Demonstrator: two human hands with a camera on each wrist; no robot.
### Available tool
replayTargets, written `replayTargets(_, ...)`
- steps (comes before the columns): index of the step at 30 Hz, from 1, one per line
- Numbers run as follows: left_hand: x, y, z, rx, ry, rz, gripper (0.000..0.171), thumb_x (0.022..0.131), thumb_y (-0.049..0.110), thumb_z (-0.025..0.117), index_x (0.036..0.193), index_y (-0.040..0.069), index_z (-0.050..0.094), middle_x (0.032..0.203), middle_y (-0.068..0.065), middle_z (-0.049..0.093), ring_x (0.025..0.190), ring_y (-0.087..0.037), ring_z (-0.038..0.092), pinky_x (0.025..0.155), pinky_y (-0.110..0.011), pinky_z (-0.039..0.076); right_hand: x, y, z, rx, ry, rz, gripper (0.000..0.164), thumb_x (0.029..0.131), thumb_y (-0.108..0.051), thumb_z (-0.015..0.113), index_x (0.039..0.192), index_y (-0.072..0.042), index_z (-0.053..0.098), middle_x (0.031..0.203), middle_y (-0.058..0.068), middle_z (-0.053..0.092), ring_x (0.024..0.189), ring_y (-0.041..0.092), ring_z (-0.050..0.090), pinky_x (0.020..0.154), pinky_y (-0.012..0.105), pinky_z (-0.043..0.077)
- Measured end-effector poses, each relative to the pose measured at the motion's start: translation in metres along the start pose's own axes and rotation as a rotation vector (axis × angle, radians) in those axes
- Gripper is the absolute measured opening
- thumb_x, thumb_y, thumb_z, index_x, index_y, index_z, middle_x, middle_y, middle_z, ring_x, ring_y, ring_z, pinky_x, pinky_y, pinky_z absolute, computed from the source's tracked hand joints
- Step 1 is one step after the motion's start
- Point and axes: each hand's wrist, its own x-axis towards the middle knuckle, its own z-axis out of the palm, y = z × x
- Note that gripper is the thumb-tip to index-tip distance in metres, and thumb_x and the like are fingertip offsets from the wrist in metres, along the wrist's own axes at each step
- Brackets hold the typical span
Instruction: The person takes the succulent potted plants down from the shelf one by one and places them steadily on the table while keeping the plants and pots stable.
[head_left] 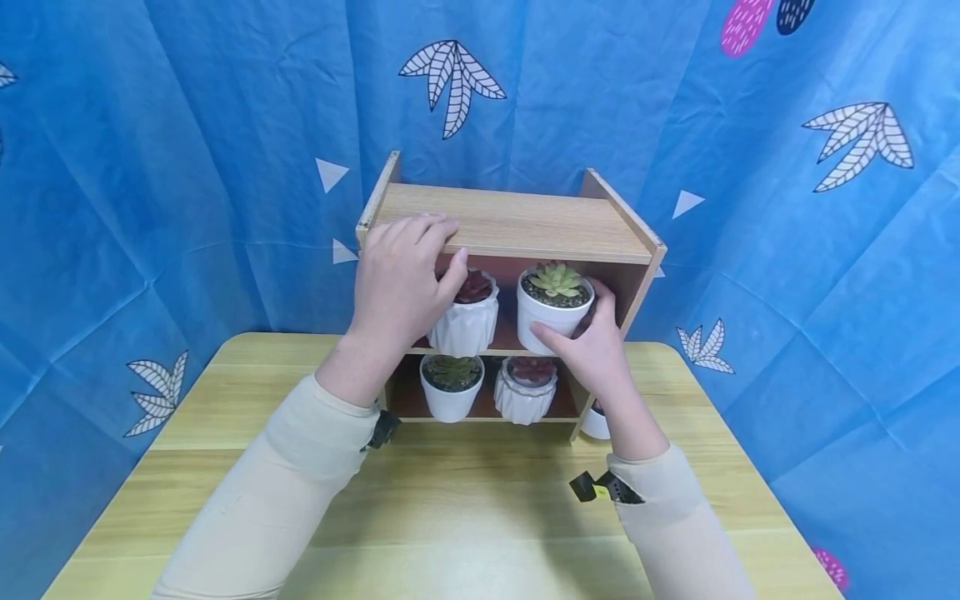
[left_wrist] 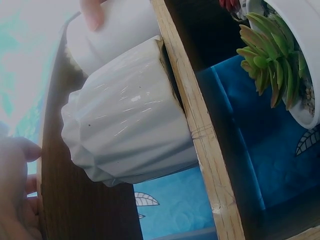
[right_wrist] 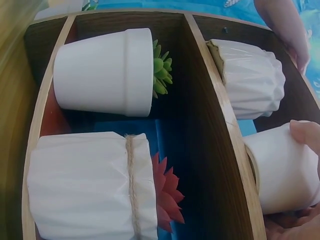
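The left grip (head_left: 401,275), relaxed, is bracing the shelf's (head_left: 517,221) front-left corner; the right grip (head_left: 596,346) is clasping the white pot (head_left: 542,315), upright being safest.

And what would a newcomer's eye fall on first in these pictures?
Probably the wooden shelf at the centre, with white succulent pots on two levels. At the right of its upper level, the right hand grips a pot with a pale green succulent. Behind the shelf hangs a leaf-printed blue cloth.
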Motion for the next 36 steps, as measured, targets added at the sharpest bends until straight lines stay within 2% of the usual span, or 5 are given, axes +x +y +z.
replayTargets(15,0.0,0.001,0.0,-0.007,-0.002,-0.005,0.042,0.098,0.037,0.054,0.127,0.012,0.069,0.129,-0.007,0.067,0.121,-0.027,0.06,0.103,-0.047,0.041,-0.007,-0.001,-0.004,0.052,0.023,0.005,0.106,0.076,-0.035,0.088,0.153,-0.012,0.019,0.147,0.013,0.039,0.13,0.027,0.045,0.111,0.05,0.036)
replayTargets(25,0.0,0.0,0.0,-0.008,0.003,-0.006,0.042,0.098,0.037,0.055,0.127,0.011,0.069,0.129,-0.007,0.067,0.121,-0.027,0.06,0.103,-0.047,0.041,-0.015,-0.002,-0.01,0.111,0.011,0.01,0.101,0.077,-0.027,0.088,0.152,-0.01,0.022,0.145,0.013,0.042,0.128,0.026,0.049,0.107,0.046,0.042)
replayTargets(36,0.0,-0.001,0.001,-0.008,0.014,0.004,0.041,0.098,0.037,0.055,0.126,0.011,0.07,0.128,-0.007,0.068,0.12,-0.027,0.061,0.102,-0.047,0.042,-0.024,-0.003,-0.018,0.136,0.003,0.013,0.099,0.077,-0.021,0.087,0.151,-0.009,0.022,0.145,0.012,0.041,0.128,0.025,0.048,0.107,0.045,0.042)
